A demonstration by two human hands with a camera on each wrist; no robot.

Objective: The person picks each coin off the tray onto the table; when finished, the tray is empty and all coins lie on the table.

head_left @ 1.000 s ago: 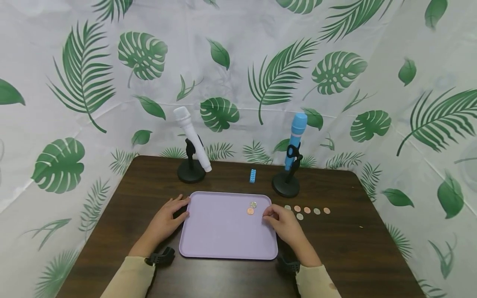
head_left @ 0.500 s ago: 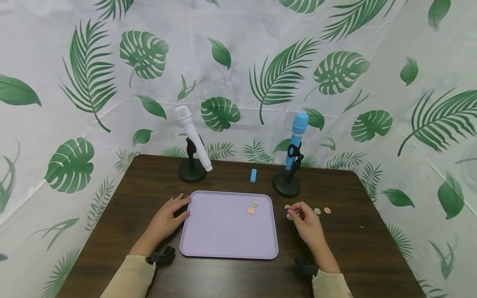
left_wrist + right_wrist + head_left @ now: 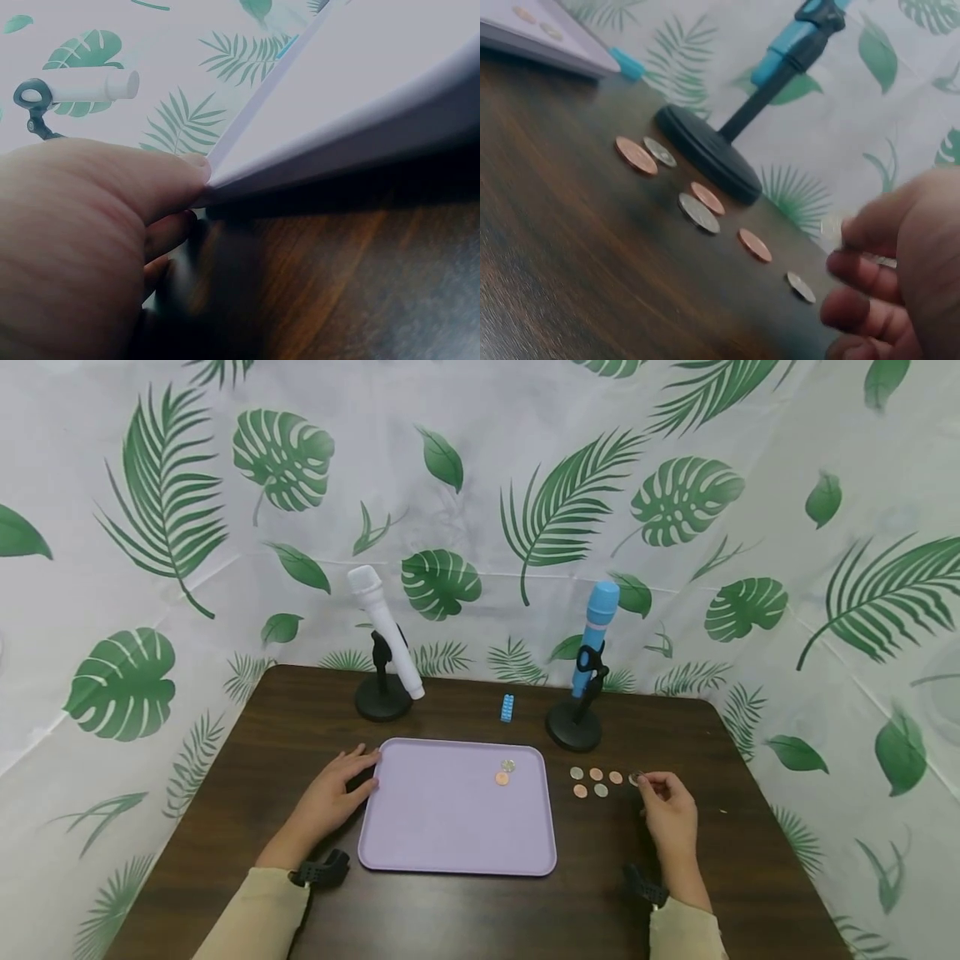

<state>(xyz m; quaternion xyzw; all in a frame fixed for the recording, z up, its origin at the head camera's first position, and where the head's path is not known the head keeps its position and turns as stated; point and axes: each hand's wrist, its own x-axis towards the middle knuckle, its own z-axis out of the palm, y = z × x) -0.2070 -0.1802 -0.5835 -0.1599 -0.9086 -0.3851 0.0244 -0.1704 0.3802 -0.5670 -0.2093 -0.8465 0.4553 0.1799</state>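
My left hand [image 3: 326, 797] lies at the left side of the lilac tray [image 3: 450, 852], its fingertips and thumb touching the rim. In the left wrist view the thumb meets the tray's edge. Two coins, one silver [image 3: 508, 766] and one copper [image 3: 502, 778], lie in the tray near its upper right. Right of the tray, my right hand [image 3: 670, 814] pinches a small pale coin [image 3: 831, 227] between thumb and forefinger. Just beneath its fingertips is a silver coin [image 3: 801, 287] on the table. Several more coins, including a copper coin [image 3: 616, 777], lie in two short rows to its left.
A white microphone [image 3: 386, 631] on a black stand [image 3: 382, 700] is at the back left. Behind the coins stands a blue microphone [image 3: 597, 618] on its black stand [image 3: 573, 731]. A small blue block [image 3: 507, 708] lies between the stands on the dark wooden table [image 3: 450, 914].
My right hand has moved from the tray's right edge rightward across the coins to the row's right end. The copper coin there no longer shows on the table. My left hand stays at the tray.
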